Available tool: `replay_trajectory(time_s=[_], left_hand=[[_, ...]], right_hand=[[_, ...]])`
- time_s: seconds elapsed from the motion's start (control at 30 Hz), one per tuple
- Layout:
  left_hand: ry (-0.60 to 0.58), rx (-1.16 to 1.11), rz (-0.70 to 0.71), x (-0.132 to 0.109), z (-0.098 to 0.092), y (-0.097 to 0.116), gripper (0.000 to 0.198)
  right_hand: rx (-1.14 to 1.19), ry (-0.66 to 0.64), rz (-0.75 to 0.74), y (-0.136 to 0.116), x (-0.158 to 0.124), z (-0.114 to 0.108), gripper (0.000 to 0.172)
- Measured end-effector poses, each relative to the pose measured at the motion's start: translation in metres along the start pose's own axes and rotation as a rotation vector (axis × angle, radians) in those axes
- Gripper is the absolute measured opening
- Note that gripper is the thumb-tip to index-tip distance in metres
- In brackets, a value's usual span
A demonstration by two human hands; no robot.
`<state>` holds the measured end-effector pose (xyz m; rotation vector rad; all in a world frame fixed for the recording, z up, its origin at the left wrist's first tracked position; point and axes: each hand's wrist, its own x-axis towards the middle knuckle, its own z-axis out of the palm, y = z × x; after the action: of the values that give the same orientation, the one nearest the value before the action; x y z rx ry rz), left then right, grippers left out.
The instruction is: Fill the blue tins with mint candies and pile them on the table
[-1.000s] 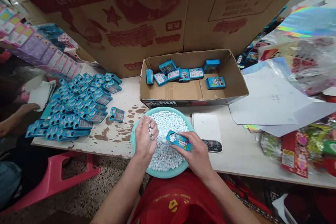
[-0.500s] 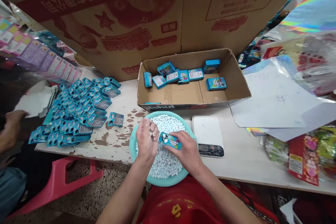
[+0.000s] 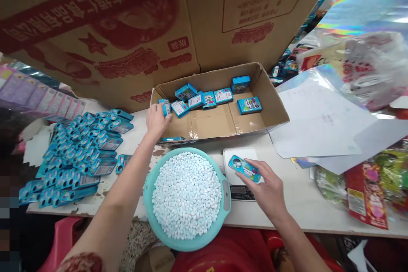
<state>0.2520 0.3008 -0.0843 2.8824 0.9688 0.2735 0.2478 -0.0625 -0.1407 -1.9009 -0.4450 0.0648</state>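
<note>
My left hand [image 3: 157,121] is at the left end of a low cardboard tray [image 3: 213,123], thumb and fingers closed about a small blue candy box [image 3: 165,107] standing there. Between thumb and fingers of my right hand [image 3: 266,180] is another blue candy box [image 3: 245,168], tilted, with a round opening toward its left end. It is over a white kitchen scale [image 3: 227,151]; whether they touch I cannot tell. A turquoise bowl [image 3: 149,204] full of small pale blue and white candies [image 3: 188,195] sits between my arms. Several more blue boxes [image 3: 224,95] lie in the tray.
Rows of blue boxes [image 3: 79,148] are piled on the table at left, with a single box [image 3: 123,162] beside them. Behind the tray stands a large carton [image 3: 134,21]. White sheets [image 3: 315,123] and plastic packets [image 3: 366,195] cover the right side. A pink stool [image 3: 62,238] is lower left.
My left hand, earlier closed with candies above the bowl, has moved to the box in the tray. My right hand has carried its box from the bowl to over the scale. The view has shifted.
</note>
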Motion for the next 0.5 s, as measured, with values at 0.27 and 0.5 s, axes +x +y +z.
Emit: replay_trajectory(time_s=[0.27, 0.5], left_hand=[[-0.209, 0.510, 0.148, 0.049, 0.046, -0.008, 0.042], [-0.222, 0.450, 0.140, 0.070, 0.052, -0.007, 0.066]], right_hand=[[-0.032, 0.052, 0.052, 0.058, -0.005, 0.011, 0.030], [-0.047, 0.004, 0.048, 0.068, -0.015, 0.008, 0.035]])
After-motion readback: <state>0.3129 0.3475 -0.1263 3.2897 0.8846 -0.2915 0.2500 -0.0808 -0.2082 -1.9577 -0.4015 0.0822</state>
